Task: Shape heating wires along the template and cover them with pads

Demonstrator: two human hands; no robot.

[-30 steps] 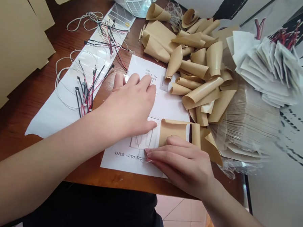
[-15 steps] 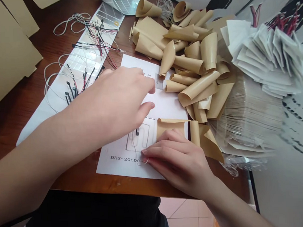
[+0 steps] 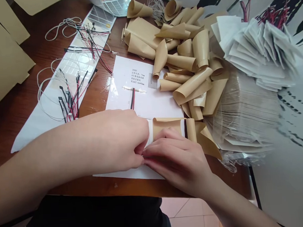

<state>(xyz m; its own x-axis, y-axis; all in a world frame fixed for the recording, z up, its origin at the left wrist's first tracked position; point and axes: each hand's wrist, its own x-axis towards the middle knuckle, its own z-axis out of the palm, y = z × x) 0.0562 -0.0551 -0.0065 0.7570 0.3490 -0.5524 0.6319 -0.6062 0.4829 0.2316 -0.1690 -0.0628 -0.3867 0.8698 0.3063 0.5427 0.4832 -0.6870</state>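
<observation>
Over the lower part of a printed white sheet (image 3: 163,101), my left hand (image 3: 124,138) and my right hand (image 3: 176,159) meet at the fingertips. My right hand is closed in a pinch on a thin white wire (image 3: 143,157), of which only a sliver shows. The fingers of my left hand are pinched right beside it, and what is in them is hidden. Just beyond my right hand lies a brown paper piece (image 3: 166,124) with its far edge curled. A red and black wire pair (image 3: 132,99) crosses the sheet above my left hand, near clear tape.
Curled brown papers (image 3: 189,60) are heaped behind the sheet. On the right stand white pads (image 3: 255,50) with red leads and a plastic-wrapped stack (image 3: 245,112). Leads with black ends (image 3: 71,100) lie on a white strip (image 3: 37,123) at left. A basket (image 3: 112,3) is at the back.
My left hand has come down and toward me to meet my right fingertips, and its fingers have closed. The printed text and wire pair are now uncovered. My right hand keeps its pinch.
</observation>
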